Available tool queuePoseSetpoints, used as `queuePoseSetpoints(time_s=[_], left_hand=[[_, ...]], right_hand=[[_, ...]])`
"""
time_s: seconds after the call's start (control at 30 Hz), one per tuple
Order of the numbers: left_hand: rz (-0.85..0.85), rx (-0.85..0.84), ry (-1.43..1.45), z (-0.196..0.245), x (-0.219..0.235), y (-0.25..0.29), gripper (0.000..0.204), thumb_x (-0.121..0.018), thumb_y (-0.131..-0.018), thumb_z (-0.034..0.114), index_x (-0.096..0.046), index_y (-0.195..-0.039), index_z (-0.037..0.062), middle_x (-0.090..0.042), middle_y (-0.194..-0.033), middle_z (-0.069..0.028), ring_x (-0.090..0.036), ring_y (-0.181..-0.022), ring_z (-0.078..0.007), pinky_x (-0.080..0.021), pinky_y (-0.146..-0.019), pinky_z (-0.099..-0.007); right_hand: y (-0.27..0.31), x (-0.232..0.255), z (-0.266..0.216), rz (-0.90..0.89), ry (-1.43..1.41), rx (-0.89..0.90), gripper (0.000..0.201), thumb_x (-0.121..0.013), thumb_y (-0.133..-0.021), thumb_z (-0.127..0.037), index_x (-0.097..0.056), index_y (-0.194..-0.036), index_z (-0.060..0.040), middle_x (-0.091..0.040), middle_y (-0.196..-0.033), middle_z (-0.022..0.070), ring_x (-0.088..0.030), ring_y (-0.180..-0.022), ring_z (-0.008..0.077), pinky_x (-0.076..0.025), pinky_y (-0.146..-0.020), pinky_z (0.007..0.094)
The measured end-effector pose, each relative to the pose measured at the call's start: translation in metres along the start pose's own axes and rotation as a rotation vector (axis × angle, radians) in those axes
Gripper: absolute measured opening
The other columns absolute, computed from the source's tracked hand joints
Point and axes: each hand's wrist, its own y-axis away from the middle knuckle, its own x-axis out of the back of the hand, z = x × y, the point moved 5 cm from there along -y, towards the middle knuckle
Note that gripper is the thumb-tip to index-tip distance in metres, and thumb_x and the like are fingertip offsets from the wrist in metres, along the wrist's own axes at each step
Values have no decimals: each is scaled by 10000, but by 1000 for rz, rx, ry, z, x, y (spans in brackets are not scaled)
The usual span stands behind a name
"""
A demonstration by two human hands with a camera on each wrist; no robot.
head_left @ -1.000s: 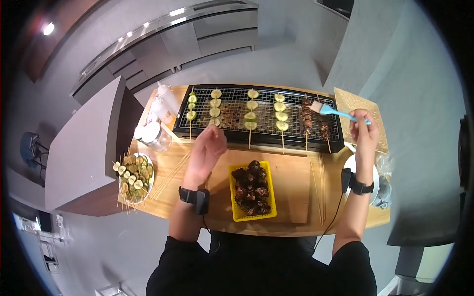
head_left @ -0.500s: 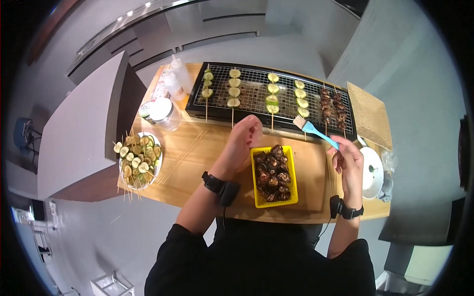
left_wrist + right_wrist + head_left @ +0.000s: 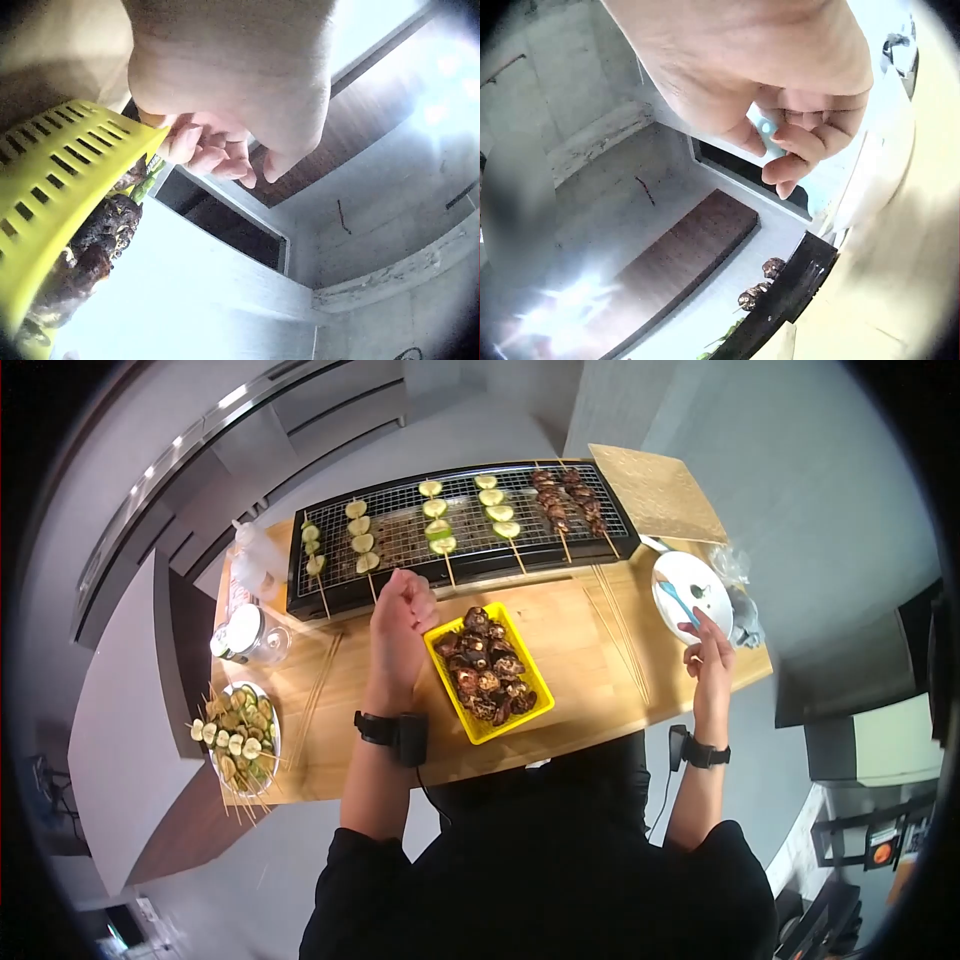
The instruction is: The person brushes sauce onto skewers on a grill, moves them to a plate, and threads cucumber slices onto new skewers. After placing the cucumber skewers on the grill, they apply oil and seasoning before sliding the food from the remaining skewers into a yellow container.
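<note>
Right hand [image 3: 711, 662] has the blue brush [image 3: 677, 599] pinched at the plate [image 3: 682, 568] near the table's [image 3: 568, 665] right edge, so it's off the grill [image 3: 475, 567]. Left hand's [image 3: 400, 622] loosely curled, empty, by the basket [image 3: 516, 727].

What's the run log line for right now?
right hand: holds blue-handled brush at white round dish | left hand: loosely curled, empty, near yellow plastic basket | black wire-topped grill: loaded skewers

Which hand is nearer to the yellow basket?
Left. The left hand is beside the yellow basket, at its far left corner; the right hand is farther right, holding the blue brush over the white plate.
</note>
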Motion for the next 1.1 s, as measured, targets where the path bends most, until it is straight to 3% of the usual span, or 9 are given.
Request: queuePoseSetpoints(time_s=[0.1, 0.5, 0.6, 0.7, 0.8, 1.0, 1.1], left_hand=[[67, -3, -56, 0, -6, 2, 251, -550, -1074, 309, -485, -897, 144, -385, -748, 48, -362, -652, -49, -286, -580, -211], [107, -6, -43, 3, 3, 2, 239, -530, -1087, 324, -480, -934, 147, -380, -754, 45, -368, -658, -50, -291, -556, -209], [71, 6, -19, 4, 4, 1, 234, -530, -1088, 324, -481, -940, 149, -385, -763, 45, -370, -661, -49, -296, -559, -209], [67, -1, -39, 3, 2, 2, 229, -535, -1087, 327, -490, -950, 149, -386, -765, 42, -371, -663, -52, -302, -562, -210], [97, -4, -24, 2, 5, 1, 226, -540, -1085, 331, -502, -961, 146, -387, -763, 40, -370, -664, -53, -307, -566, -209], [87, 17, -56, 2, 11, 0, 228, -553, -1079, 336, -524, -958, 145, -383, -763, 45, -366, -667, -53, -299, -573, -208], [50, 12, -67, 2, 10, 2, 188, -565, -1071, 327, -553, -1010, 149, -390, -804, 57, -370, -695, -61, -309, -598, -211]], right_hand=[[4, -6, 12, -26, 1, -11, 367, -554, -1066, -210, -668, -1385, -67, -750, -1087, 58, -516, -631, 25, -346, -519, 178], [-2, -41, 20, -108, 87, 10, 359, -561, -1052, -160, -663, -1372, -33, -768, -1055, 59, -529, -616, 32, -408, -527, 183], [-12, -43, 36, -94, 85, 97, 346, -609, -1024, -126, -678, -1346, -22, -752, -953, 38, -522, -613, 47, -410, -542, 204], [-14, -36, 40, -76, 449, 272, 393, -700, -964, -143, -680, -1337, -21, -728, -846, 50, -545, -599, 92, -441, -554, 274], [-11, -30, 37, -83, 685, 327, 425, -758, -892, -163, -696, -1299, -59, -673, -740, 70, -539, -558, 168, -452, -560, 336], [14, -22, 22, -26, 834, 318, 363, -774, -869, -182, -709, -1203, -55, -707, -742, 112, -665, -619, 279, -507, -602, 355], [25, -18, 24, -25, 830, 292, 313, -772, -900, -140, -716, -1198, -62, -679, -759, 97, -670, -669, 189, -493, -624, 339]])
